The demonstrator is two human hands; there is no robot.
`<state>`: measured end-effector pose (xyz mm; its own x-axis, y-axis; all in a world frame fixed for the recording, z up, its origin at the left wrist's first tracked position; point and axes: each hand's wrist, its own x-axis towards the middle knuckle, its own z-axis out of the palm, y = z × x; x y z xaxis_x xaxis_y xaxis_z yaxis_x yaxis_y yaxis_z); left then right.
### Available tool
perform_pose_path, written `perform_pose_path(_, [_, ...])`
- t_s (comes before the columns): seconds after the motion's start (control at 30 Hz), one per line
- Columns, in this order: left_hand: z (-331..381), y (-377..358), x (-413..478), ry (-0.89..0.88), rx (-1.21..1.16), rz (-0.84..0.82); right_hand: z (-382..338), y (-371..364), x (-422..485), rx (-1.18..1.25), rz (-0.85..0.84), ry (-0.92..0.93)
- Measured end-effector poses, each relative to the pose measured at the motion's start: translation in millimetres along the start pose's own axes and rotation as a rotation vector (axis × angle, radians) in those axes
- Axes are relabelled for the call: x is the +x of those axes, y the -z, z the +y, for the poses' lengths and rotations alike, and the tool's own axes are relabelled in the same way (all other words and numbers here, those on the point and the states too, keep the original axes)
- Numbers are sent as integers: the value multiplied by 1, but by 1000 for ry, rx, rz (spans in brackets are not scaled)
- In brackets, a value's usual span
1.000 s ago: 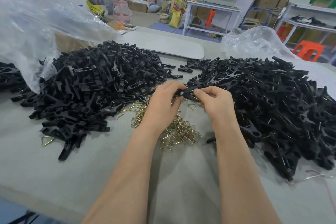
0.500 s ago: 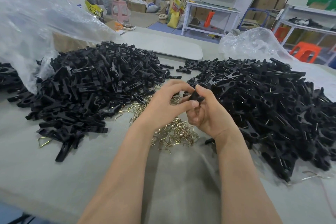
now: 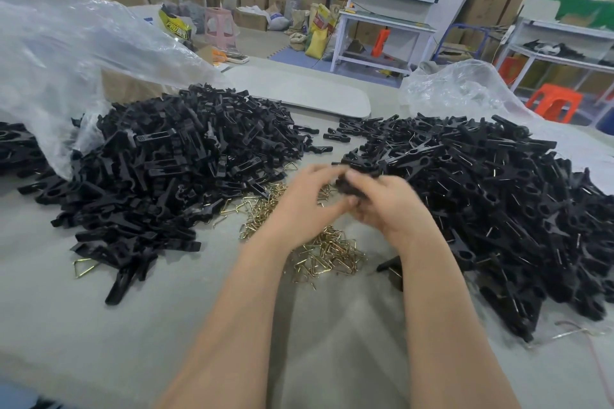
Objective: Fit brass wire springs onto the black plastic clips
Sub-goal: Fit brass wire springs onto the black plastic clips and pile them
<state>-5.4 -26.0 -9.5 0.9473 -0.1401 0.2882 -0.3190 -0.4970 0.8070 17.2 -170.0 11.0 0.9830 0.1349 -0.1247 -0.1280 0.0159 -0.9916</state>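
Rolled knuckles-up since half a second ago, the right hand [image 3: 388, 209] meets the left hand [image 3: 299, 206] between the left clip pile [image 3: 166, 169] and right clip pile [image 3: 481, 196], above the brass springs [image 3: 325, 249]. It curls round a black clip [image 3: 347, 188]; the left's hold is too blurred to tell. Probably light, stiff, slick: pinch its flat tails.

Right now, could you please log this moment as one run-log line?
right hand: holds black clip | left hand: at clip, grip blurred | brass springs: piled beneath hands

Left hand [image 3: 300, 206] and right hand [image 3: 387, 207] motion-blurred; black clip [image 3: 345, 188] between them mostly covered, its details unreadable.
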Motion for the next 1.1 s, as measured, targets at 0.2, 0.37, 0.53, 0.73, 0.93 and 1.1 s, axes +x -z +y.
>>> perform_pose_path(0.2, [-2, 22, 5, 237, -469, 886, -31, -2, 15, 641, 175, 237])
perform_pose_path(0.37, [-11, 31, 5, 419, -788, 1180, 4, -81, 28, -626, 44, 381])
perform_pose_path(0.53, [-13, 31, 5, 430, -776, 1199, 25, -123, 49, -1369, -196, 266])
perform_pose_path(0.73, [-16, 26, 7, 390, -704, 1151, 23, -129, 47, -1314, -33, 357])
perform_pose_path(0.93, [-19, 21, 11, 355, -574, 1016, 6, -91, 30, -546, 143, 373])
perform_pose_path(1.1, [-7, 9, 10, 128, -379, 446, -4, -42, 9, 386, 93, 46])
